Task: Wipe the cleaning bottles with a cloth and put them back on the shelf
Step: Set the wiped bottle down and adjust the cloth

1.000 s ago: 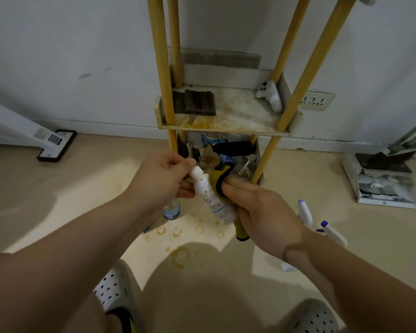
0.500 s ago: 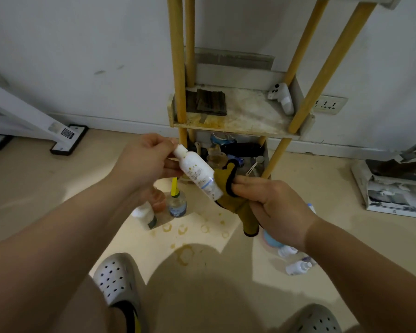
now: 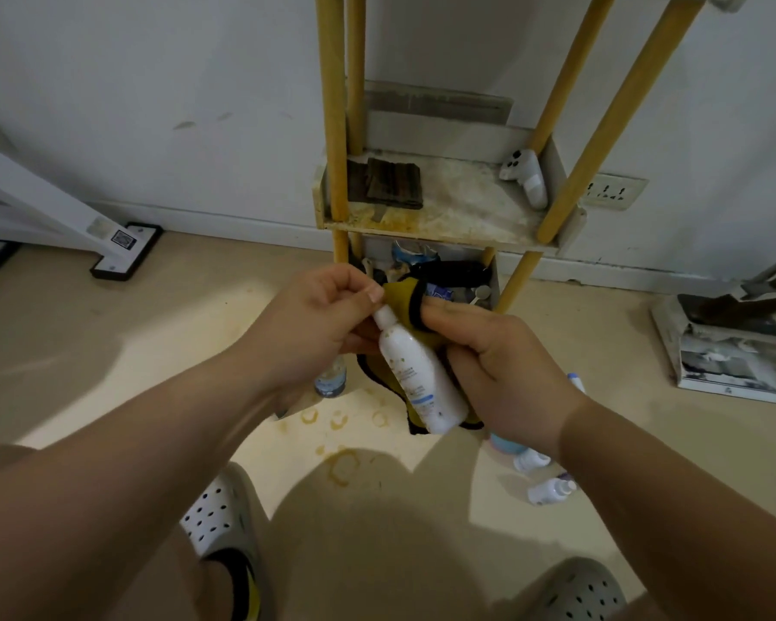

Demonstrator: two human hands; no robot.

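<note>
1. The white bottle (image 3: 415, 378) is held in the air in front of the shelf (image 3: 458, 217), tilted, with its cap end up and away from the person.
2. The left hand (image 3: 319, 320) pinches the cap end between thumb and fingers. The right hand (image 3: 502, 374) grips the yellow cloth (image 3: 399, 298) against the side of the bottle, so both hands are closed and near each other.
3. The hold at the top is only a small pinch, so I think a strong rub could twist the bottle out of the fingers and drop it on the floor (image 3: 153, 351). The cap may also loosen.
4. The bottle is slim white plastic with a blue band on the label and small brown spots, so it looks not yet clean.
5. Other bottles (image 3: 545, 488) lie on the floor beside the right arm, and brown ring stains (image 3: 341, 468) mark the floor below the hands
</note>
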